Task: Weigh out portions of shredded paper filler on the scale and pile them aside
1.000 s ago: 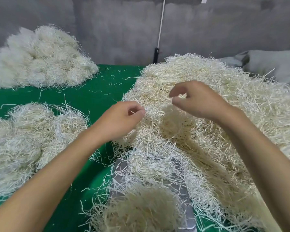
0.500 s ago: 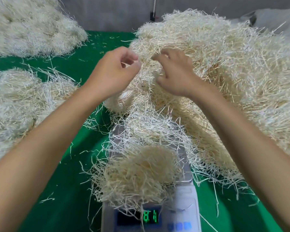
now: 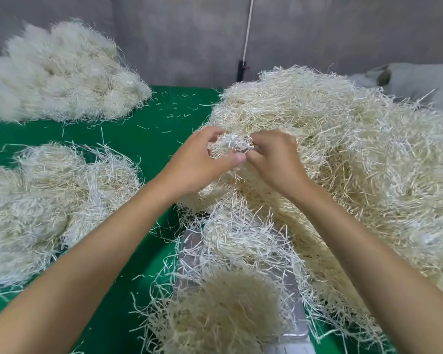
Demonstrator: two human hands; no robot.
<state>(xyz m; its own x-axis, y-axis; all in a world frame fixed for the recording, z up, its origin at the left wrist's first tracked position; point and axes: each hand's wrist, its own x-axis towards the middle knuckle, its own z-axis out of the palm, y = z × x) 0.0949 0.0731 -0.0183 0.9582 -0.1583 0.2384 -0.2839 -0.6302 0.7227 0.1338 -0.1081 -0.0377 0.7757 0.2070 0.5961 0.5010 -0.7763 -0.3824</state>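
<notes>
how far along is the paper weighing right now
Done: a near-left pile of cream shredded paper and a far-left pile lie on the green table. In hand: a fluffy portion sits on the silver metal scale, while the left hand and right hand pinch a small tuft of shredded paper at the big loose heap, probably a top-up. Left: most of that heap; the readout is out of view.

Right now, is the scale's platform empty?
No, a mound of shredded paper covers the scale, whose metal platform shows only at the edges.
</notes>
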